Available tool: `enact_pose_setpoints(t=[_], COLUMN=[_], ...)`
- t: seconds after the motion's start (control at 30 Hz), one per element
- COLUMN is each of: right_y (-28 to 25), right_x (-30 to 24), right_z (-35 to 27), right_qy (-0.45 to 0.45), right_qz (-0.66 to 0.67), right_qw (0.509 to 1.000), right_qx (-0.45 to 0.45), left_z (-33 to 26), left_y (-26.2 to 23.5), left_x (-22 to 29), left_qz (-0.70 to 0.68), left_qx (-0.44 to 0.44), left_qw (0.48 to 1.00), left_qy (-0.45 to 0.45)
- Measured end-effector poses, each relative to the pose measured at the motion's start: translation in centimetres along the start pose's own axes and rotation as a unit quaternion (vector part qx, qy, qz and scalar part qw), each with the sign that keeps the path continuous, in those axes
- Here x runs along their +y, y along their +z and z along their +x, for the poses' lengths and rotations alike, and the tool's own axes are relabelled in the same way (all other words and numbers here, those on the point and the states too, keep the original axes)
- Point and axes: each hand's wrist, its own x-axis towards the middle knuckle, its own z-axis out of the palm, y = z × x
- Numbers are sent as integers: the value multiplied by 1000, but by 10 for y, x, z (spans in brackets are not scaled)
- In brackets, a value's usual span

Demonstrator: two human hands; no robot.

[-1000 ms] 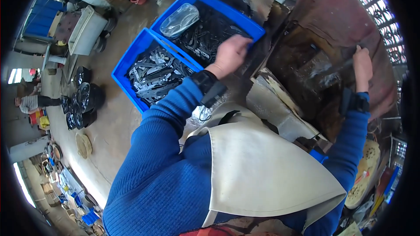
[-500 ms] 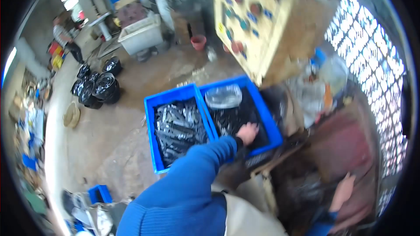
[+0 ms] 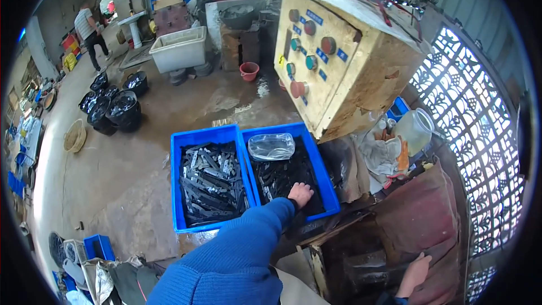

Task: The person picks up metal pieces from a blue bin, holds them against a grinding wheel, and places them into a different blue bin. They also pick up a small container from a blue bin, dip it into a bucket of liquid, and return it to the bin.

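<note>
Through the head camera I see the left hand (image 3: 301, 194) reaching over the near edge of the right blue bin (image 3: 334, 197), its fingers partly curled down toward the dark strips (image 3: 271, 179) heaped inside. I can't tell whether they have hold of one. The right hand (image 3: 416, 274) is half closed at the red-brown sheet (image 3: 423, 203), beside the dark recess (image 3: 361, 248); I can't make out whether it pinches the cloth or only rests there.

My worry is the heap: the strips lie crossed, so lifting one could drag its neighbours along, even over the near edge. If their edges are sharp, bare fingertips could get nicked. The clear container (image 3: 271, 147) sits toward the far left corner and could tip if the strips under it shift. The blue sleeve (image 3: 243, 243) crosses near the bin's near left corner, where it might snag.
</note>
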Motion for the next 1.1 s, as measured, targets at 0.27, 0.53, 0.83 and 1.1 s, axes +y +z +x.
enact_pose_setpoints(t=[0.27,0.53,0.83,1.1], right_y=[-33,-20,-14,-29], right_x=[-12,12,20,14], right_z=[-35,-39,-45,-56], right_qy=[-63,-89,-133,-91], right_qz=[-16,-22,-42,3], right_qw=[995,989,976,992], right_qx=[81,114,166,92], left_z=[5,-52,-80,-110], left_y=[-12,-42,-65,-138], left_x=[-13,-40,-9,32], left_qz=[-118,-232,-502,-699], left_qx=[-59,-42,1,-187], left_qw=[978,966,851,660], left_qy=[-160,-107,-152,-201])
